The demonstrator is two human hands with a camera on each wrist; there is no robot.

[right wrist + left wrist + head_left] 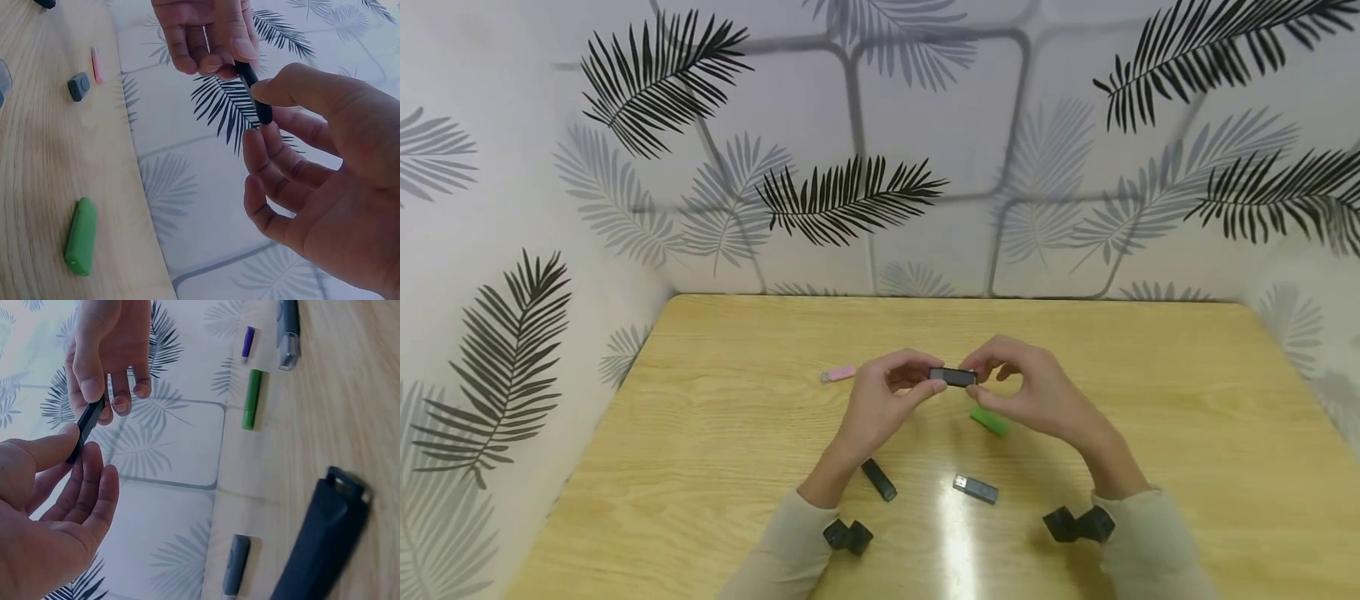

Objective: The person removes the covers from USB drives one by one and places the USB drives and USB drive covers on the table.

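Dark USB stick point(952, 377), one: pinched by left hand point(880, 400) and right hand point(1037, 393), handling seemingly unfinished. Pink stick point(839, 374), green stick point(988, 421), grey stick point(977, 489), black stick point(879, 480): on table point(700, 442), unheld.

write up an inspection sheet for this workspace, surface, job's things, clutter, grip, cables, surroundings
Surface: wood-grain table, bright glare toward the near edge.
Job's things: one dark stick, held off the table.
Clutter: pink stick, green stick, black stick and grey stick lie loose and apart; the pink and grey ones show metal ends.
Grip: left hand and right hand pinch opposite ends of the dark stick.
Cables: nothing seen.
Surroundings: pale leaf-patterned wall behind the table.
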